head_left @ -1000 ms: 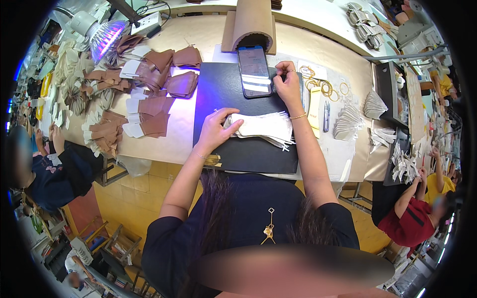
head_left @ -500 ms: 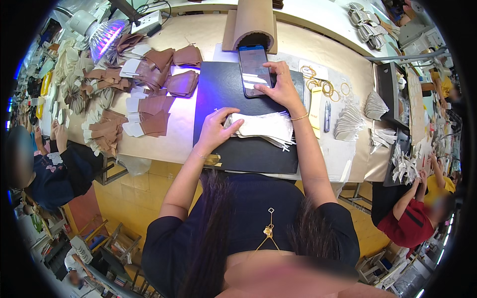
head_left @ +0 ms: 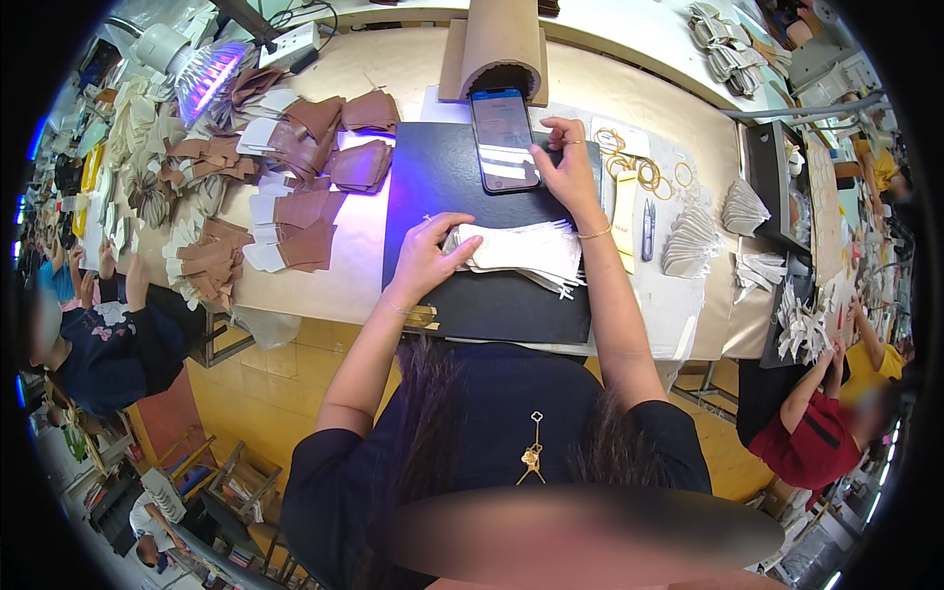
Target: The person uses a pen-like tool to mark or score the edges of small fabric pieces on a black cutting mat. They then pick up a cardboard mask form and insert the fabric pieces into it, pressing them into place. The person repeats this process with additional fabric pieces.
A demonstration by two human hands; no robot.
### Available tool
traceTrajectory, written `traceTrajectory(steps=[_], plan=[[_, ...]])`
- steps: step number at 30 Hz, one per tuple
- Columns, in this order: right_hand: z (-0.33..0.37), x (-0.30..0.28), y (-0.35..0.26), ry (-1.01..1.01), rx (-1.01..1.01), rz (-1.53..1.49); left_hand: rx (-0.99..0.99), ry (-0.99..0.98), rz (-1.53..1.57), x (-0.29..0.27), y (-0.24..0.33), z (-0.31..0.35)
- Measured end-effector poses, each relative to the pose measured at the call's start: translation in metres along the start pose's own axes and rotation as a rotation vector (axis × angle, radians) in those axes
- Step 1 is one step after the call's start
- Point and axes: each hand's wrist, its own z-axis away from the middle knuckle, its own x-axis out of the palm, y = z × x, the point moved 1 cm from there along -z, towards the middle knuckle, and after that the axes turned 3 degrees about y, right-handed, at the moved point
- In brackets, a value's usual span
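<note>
My left hand (head_left: pixel 433 258) rests on the left end of a stack of white, waisted cut pieces (head_left: pixel 531 254), thumb on top and fingers around the far edge. The stack lies fanned at its right end on a black cutting-mat-like board (head_left: pixel 433 167). Beyond it a smartphone (head_left: pixel 505 138) with a lit screen leans against a tan half-round block (head_left: pixel 501 49). Just right of the phone is my right hand (head_left: pixel 572 177), empty, fingers bent and apart from the thumb. The thumb tip is at the phone's right edge; whether it touches, I cannot tell.
Brown leather pieces (head_left: pixel 305 236) lie in piles on the left, under a lamp (head_left: pixel 206 74). To the right are rubber bands (head_left: pixel 644 177), thread snips (head_left: pixel 648 231), a yellow-and-white strip (head_left: pixel 624 221) and fanned pale pieces (head_left: pixel 690 246). Co-workers sit at both sides.
My right hand has drawn back from the phone's screen to its right side, its fingers lifting off. My left hand and the white stack have stayed put.
</note>
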Motion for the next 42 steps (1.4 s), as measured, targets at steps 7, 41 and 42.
traceTrajectory(steps=[7, 41, 42], plan=[[0.024, -0.016, 0.001, -0.03, 0.03, -0.039, -0.007, -0.007, -0.007, -0.001, 0.001, 0.0], [0.025, -0.017, -0.012, -0.208, -0.165, 0.116, 0.017, -0.005, -0.036, -0.002, 0.002, -0.001], [0.026, -0.017, -0.011, -0.225, -0.159, 0.147, 0.03, 0.002, -0.029, -0.001, 0.002, -0.001]])
